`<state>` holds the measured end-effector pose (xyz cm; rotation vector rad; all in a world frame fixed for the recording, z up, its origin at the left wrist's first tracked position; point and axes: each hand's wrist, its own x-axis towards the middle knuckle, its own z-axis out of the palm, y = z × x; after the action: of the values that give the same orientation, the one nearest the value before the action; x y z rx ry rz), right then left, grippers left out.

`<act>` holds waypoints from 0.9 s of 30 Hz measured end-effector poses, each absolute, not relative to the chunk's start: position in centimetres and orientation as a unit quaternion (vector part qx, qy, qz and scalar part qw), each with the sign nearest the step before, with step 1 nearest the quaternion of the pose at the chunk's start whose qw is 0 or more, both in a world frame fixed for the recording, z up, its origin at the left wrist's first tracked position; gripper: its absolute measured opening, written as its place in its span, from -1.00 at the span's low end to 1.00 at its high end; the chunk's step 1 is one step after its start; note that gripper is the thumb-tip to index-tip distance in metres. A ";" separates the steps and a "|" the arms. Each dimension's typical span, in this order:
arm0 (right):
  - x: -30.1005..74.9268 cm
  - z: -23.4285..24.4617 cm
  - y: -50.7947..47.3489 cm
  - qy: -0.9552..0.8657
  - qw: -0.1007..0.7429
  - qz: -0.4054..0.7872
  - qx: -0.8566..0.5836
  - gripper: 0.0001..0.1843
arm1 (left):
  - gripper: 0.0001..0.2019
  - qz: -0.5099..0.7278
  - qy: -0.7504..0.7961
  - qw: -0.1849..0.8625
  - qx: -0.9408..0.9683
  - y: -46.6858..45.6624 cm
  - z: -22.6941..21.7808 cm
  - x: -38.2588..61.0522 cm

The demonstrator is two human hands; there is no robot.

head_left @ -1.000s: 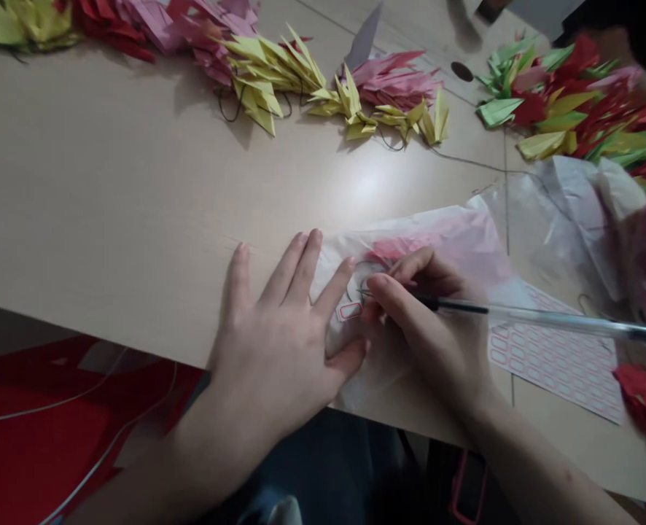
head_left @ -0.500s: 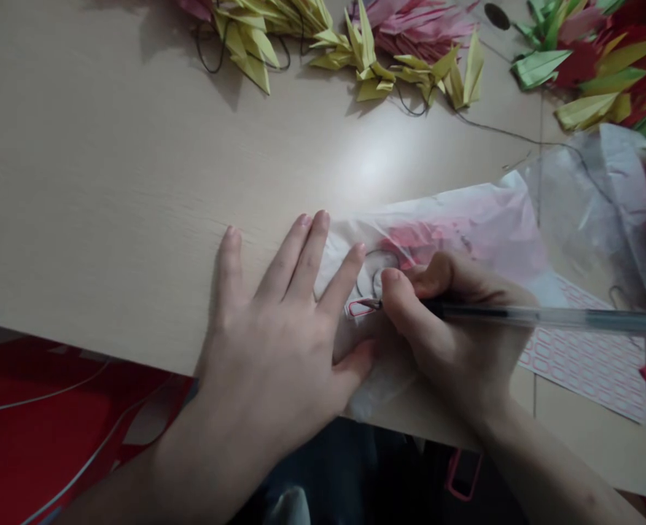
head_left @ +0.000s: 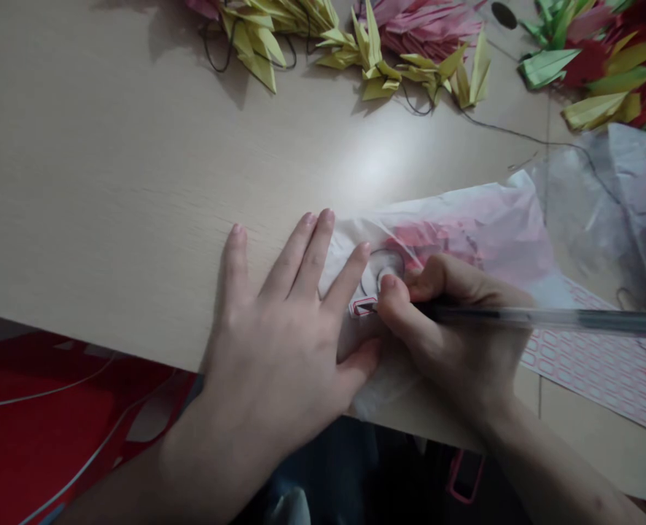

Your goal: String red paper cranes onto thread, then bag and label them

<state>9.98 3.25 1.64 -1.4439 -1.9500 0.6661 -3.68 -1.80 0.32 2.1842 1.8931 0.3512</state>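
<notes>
My left hand [head_left: 282, 343] lies flat with its fingers spread, partly on the table and partly on the left end of a thin white plastic bag [head_left: 498, 204]. Pink and red stuff shows through the bag. In my right hand [head_left: 454, 343] a pen [head_left: 563, 319] with a clear barrel is pinched between thumb and fingers. Its tip touches a small white label [head_left: 363, 307] with a red border, stuck on the bag just right of my left index finger. Any writing on the label is too small to read. A dark curved line shows on the bag above the label.
A sheet of red-bordered labels [head_left: 596, 357] lies under my right forearm's side of the bag. Along the far side are strings of yellow folded paper cranes [head_left: 375, 65], a pink bunch [head_left: 426, 25] and a multicoloured bunch [head_left: 607, 73]. Clear plastic [head_left: 590, 204] lies at right.
The pen tip has shifted slightly left over the label. The whole view has slid a little to the right; my left hand keeps its place on the bag.
</notes>
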 end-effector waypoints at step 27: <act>10.1 1.8 3.2 -0.737 0.326 0.198 -0.558 -0.65 | -0.30 0.125 0.648 0.115 0.743 -1.8 0.3 -3.6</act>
<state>10.06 3.24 1.81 -1.4615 -1.9328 0.5188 -3.62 -1.78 0.28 2.1764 1.8970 0.3653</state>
